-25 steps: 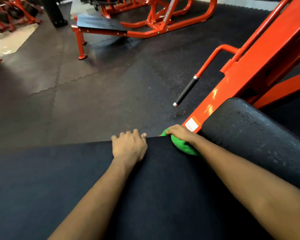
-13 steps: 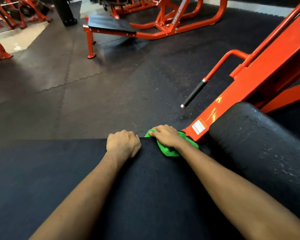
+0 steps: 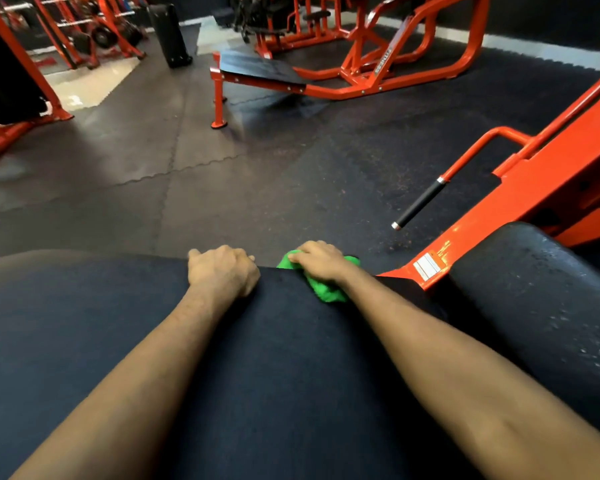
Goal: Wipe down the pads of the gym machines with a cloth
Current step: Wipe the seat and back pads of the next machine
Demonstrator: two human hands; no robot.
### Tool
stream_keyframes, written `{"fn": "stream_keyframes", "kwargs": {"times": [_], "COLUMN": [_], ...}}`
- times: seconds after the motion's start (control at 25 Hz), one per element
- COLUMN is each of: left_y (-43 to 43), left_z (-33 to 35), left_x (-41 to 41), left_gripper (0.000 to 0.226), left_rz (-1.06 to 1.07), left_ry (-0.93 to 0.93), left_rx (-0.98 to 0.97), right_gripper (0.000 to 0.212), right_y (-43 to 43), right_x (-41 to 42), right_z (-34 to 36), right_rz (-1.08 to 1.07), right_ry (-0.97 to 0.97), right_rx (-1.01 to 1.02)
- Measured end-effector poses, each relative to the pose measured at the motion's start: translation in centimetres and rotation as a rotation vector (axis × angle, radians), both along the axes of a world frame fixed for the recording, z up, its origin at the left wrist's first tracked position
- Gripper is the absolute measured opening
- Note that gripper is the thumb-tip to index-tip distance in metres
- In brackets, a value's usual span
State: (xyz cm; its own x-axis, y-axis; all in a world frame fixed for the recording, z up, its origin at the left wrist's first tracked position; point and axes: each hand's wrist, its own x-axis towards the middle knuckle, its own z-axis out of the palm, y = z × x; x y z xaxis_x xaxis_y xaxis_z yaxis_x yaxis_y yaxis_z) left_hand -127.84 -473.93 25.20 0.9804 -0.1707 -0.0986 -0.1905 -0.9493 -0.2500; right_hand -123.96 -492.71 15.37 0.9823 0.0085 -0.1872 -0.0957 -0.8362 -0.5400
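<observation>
The floor (image 3: pixel 174 174) is dark rubber matting laid in large tiles whose wavy seams lock together, and it carries a dull sheen in the middle distance. Far left, a pale patch of floor (image 3: pixel 94 81) shows between the mats. An orange steel machine (image 3: pixel 378 74) stands at the far middle, with a flat dark platform (image 3: pixel 260 69) on an orange leg in front of it. A black upright cylinder (image 3: pixel 168 36) stands to its left, near a rack (image 3: pixel 101 38) holding weight plates. At right, a slanted orange beam (image 3: pixel 534 195) bears a white label (image 3: pixel 426 266) and a handle bar (image 3: pixel 418 204) with a black sleeve. A pale strip (image 3: pixel 534 46) runs along the foot of the dark far wall.
</observation>
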Motion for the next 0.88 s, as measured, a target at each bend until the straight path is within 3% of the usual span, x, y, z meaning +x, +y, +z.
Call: {"fn": "stream_keyframes", "kwargs": {"times": [0.16, 0.4, 0.6, 0.76, 0.88], "left_y": [3.9, 7.0, 10.8, 12.7, 15.3], "left_z": [2.3, 3.6, 5.8, 7.8, 10.0], "left_x": [-0.1, -1.2, -1.8, -3.1, -4.6], "left_gripper": [0.044, 0.048, 0.048, 0.046, 0.044], "left_rz": [0.091, 0.105, 0.143, 0.193, 0.245], "left_ry": [-0.047, -0.085, -0.147, -0.16, -0.16], "left_rx": [0.026, 0.032, 0.036, 0.034, 0.011], "right_gripper": [0.035, 0.039, 0.044, 0.046, 0.042], "right_y": [3.6, -3.9, 6.1, 15.4, 14.6], "right_x": [-1.7, -3.0, -2.1, -1.9, -4.3], "right_z": [1.6, -0.8, 4.7, 9.9, 9.4], "right_rz": [0.066, -0.217, -0.052, 0.108, 0.069], "right_ry": [-0.122, 0.079, -0.045, -0.192, -0.242], "right_rx": [0.125, -0.018, -0.127, 0.048, 0.233]}}
